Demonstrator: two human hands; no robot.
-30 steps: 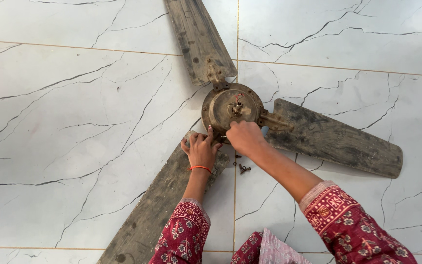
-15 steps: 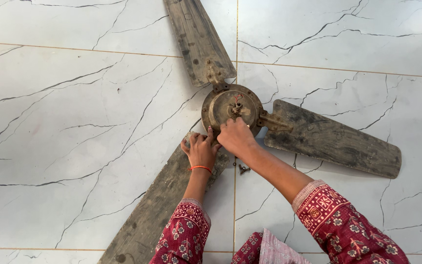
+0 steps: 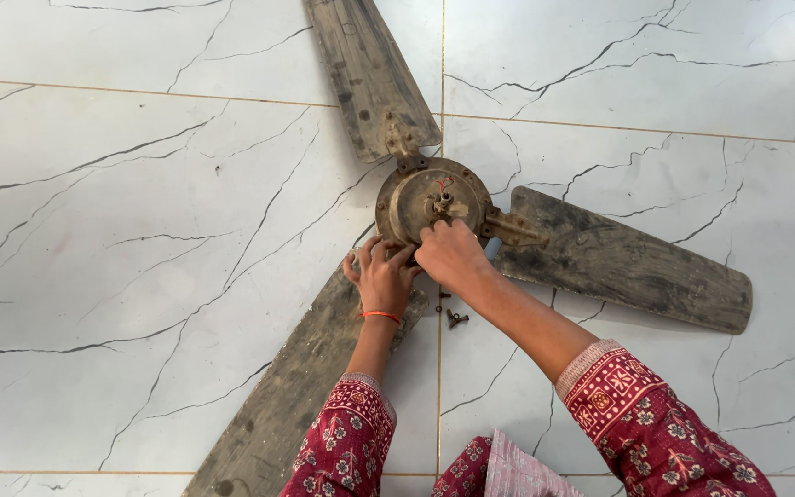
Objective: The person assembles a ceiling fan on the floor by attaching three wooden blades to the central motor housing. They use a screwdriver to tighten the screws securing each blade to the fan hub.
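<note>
Fan motor hub: one, round, rusted. Fan blades: three, grimy — upper blade, right blade, lower-left blade. Loose screws on floor near hub: at least two, exact count unclear at this size. Hands: two — left hand, right hand. Orange wristband: one.
</note>
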